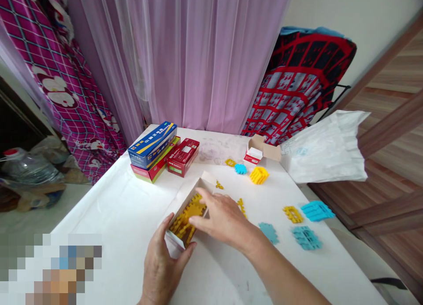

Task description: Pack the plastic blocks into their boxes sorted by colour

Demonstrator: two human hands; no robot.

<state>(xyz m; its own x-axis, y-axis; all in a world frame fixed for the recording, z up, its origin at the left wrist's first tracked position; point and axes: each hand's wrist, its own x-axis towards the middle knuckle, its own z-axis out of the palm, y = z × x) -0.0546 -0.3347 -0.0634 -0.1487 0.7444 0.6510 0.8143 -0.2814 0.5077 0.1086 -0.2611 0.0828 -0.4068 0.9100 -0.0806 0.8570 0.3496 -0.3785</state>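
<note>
A narrow open cardboard box (201,184), white inside, lies tilted on the table with several yellow interlocking plastic pieces (187,214) in it. My left hand (162,257) is wrapped around the near end, thumb on one side and fingers on the other. Over the box's right side reaches my right hand (222,212), thumb and forefinger apart above the yellow pieces. Its other fingers are partly hidden, and whether the thumb touches a piece I cannot tell. Just beyond the box is a small yellow piece (219,185); another yellow piece (242,207) shows past my right hand.
Blue box (152,144) and red box (183,156) stand at the back left. Farther right are an opened small box (254,155), a yellow cube (259,175), a blue piece (240,169) and several blue pieces (306,237). A white bag (325,148) overhangs the right edge.
</note>
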